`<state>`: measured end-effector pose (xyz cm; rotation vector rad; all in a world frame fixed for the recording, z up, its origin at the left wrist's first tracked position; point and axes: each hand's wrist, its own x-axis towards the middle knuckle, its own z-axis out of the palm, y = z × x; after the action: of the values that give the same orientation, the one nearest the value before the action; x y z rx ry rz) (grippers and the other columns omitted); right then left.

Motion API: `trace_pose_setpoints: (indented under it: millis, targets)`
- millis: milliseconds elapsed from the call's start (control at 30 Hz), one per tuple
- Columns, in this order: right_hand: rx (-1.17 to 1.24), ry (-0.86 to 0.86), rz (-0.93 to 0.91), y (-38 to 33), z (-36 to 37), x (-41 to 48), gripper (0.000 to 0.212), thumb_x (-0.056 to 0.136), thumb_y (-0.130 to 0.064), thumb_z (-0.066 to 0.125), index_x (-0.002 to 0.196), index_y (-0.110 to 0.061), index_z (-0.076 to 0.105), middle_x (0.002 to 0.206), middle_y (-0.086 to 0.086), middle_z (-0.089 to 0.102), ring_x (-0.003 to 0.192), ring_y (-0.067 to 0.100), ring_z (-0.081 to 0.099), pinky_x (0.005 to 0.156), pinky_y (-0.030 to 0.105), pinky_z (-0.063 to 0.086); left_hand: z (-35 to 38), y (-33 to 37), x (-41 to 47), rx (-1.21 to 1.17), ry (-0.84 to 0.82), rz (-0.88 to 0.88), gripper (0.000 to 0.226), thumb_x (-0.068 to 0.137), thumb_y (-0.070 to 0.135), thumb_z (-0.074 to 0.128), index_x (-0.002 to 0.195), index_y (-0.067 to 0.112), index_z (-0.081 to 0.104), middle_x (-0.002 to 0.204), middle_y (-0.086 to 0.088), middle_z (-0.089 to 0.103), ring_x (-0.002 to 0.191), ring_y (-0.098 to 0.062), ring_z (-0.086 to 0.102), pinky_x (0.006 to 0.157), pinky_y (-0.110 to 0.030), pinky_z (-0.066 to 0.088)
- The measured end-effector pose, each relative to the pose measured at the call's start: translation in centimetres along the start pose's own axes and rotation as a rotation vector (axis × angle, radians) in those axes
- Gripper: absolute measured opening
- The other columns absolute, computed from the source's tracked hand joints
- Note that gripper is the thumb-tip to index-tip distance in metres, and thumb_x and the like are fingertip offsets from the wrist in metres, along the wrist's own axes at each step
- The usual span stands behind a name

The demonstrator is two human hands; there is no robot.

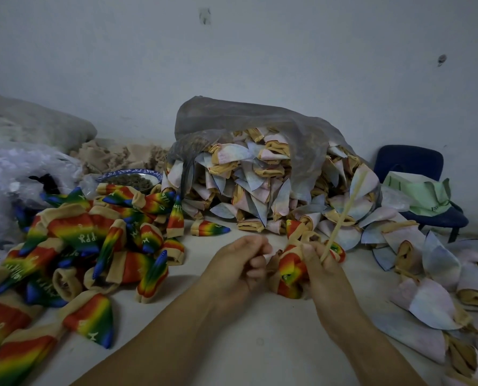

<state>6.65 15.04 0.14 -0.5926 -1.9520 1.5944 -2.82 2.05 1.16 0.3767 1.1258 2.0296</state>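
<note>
In the head view, the rainbow sock (289, 273) sits bunched between both hands over the pale table (249, 338), near the middle and slightly right. Its long axis runs roughly near to far, standing up off the surface, with a beige band at the far, upper end and the red-to-green part lower and nearer. The crumpling hides which end is the toe.

The left hand (239, 264) has its fingers curled and pinches a pale edge of the sock. The right hand (322, 270) wraps its fingers round the sock's other side and also holds a thin pale stick (343, 215), which slants up toward the far right. The stick's lower end is lost behind the fingers.

A pile of rainbow socks (93, 246) lies to the left, cut off by the frame edge. Pale folded pieces (260, 185) spill from a grey plastic bag (260, 121) at the far side. A blue chair (410, 160) stands far right, partly covered.
</note>
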Motion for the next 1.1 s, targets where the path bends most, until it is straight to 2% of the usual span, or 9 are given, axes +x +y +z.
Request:
trace_pose_setpoints:
  millis: [67, 100, 233, 333, 433, 533, 733, 967, 1100]
  targets:
    - [-0.056, 0.076, -0.016, 0.3, -0.5, 0.3, 0.025, 0.098, -0.048, 0.036, 0.09, -0.036, 0.056, 0.093, 0.0, 0.063, 0.091, 0.015, 0.059, 0.078, 0.034, 0.047, -0.7, 0.8, -0.1, -0.278, -0.041, -0.004, 0.013, 0.098, 0.015, 0.051, 0.093, 0.007, 0.059, 0.066, -0.001, 0.056, 0.047, -0.006, 0.043, 0.039, -0.017, 0.037]
    - [-0.067, 0.112, -0.024, 0.3, -0.8, 0.5, 0.026, 0.098, -0.049, 0.035, 0.088, -0.036, 0.055, 0.091, 0.001, 0.062, 0.087, 0.016, 0.058, 0.072, 0.033, 0.045, -1.0, 0.9, 0.0, -0.249, 0.006, 0.037, 0.013, 0.099, 0.016, 0.05, 0.095, 0.007, 0.059, 0.064, -0.001, 0.055, 0.047, -0.007, 0.042, 0.04, -0.018, 0.036]
    - [-0.114, 0.267, -0.135, 0.2, -1.6, 0.9, 0.031, 0.098, -0.046, 0.033, 0.09, -0.024, 0.053, 0.08, 0.002, 0.055, 0.069, 0.008, 0.052, 0.058, 0.022, 0.037, -1.7, 0.0, 0.8, 0.781, 0.356, 0.328, 0.015, 0.101, 0.029, 0.049, 0.098, 0.03, 0.063, 0.092, 0.014, 0.061, 0.077, 0.001, 0.054, 0.066, -0.015, 0.041]
    - [-0.306, 0.343, -0.248, 0.6, -1.9, 0.8, 0.026, 0.1, -0.034, 0.034, 0.087, -0.016, 0.049, 0.088, 0.001, 0.042, 0.071, -0.001, 0.045, 0.057, 0.008, 0.032, -1.7, -1.2, 1.3, 1.268, 0.218, 0.412, 0.032, 0.101, 0.036, 0.048, 0.133, 0.039, 0.052, 0.134, 0.024, 0.042, 0.125, 0.005, 0.036, 0.103, -0.018, 0.029]
    - [-0.407, 0.323, -0.205, 0.9, -1.9, 0.8, 0.025, 0.101, -0.025, 0.038, 0.112, -0.015, 0.058, 0.103, 0.001, 0.036, 0.072, 0.003, 0.045, 0.056, 0.006, 0.033, -1.7, -2.6, 1.7, 1.543, 0.069, 0.336, 0.052, 0.101, 0.042, 0.047, 0.151, 0.034, 0.033, 0.156, 0.015, 0.03, 0.146, -0.008, 0.02, 0.115, -0.026, 0.014]
    - [-0.457, 0.34, -0.216, 0.8, -1.8, 0.7, 0.031, 0.101, -0.024, 0.038, 0.123, -0.016, 0.058, 0.106, 0.001, 0.034, 0.072, 0.002, 0.045, 0.056, 0.009, 0.031, -1.9, -2.9, 2.0, 1.545, 0.077, 0.328, 0.043, 0.099, 0.04, 0.05, 0.141, 0.028, 0.05, 0.137, 0.008, 0.053, 0.125, -0.013, 0.046, 0.104, -0.026, 0.037]
    - [-0.45, 0.32, -0.26, 0.5, -1.0, 0.2, 0.029, 0.099, -0.037, 0.039, 0.116, -0.024, 0.059, 0.103, -0.004, 0.037, 0.07, 0.002, 0.052, 0.054, 0.008, 0.039, -2.0, -2.3, 2.2, 1.656, 0.177, 0.377, 0.033, 0.098, 0.047, 0.05, 0.117, 0.027, 0.068, 0.116, 0.008, 0.058, 0.108, -0.012, 0.047, 0.091, -0.031, 0.042]
    - [-0.406, 0.153, -0.33, 0.1, -0.1, -0.3, 0.02, 0.097, -0.04, 0.042, 0.081, -0.035, 0.054, 0.086, -0.01, 0.049, 0.079, 0.006, 0.05, 0.062, 0.016, 0.033, -1.5, -0.9, 1.0, 1.036, 0.398, 0.625, 0.015, 0.098, 0.031, 0.057, 0.104, 0.024, 0.069, 0.103, 0.015, 0.059, 0.095, 0.004, 0.055, 0.078, -0.01, 0.043]
    - [-0.193, 0.066, -0.216, -0.5, 0.5, -0.7, 0.034, 0.081, -0.065, 0.04, 0.079, -0.038, 0.061, 0.077, -0.011, 0.059, 0.073, -0.003, 0.055, 0.058, 0.009, 0.041, 0.0, -1.3, -0.1, 0.981, 0.281, 0.805, 0.012, 0.096, 0.018, 0.061, 0.103, 0.024, 0.069, 0.103, 0.022, 0.059, 0.101, 0.011, 0.054, 0.08, -0.003, 0.042]
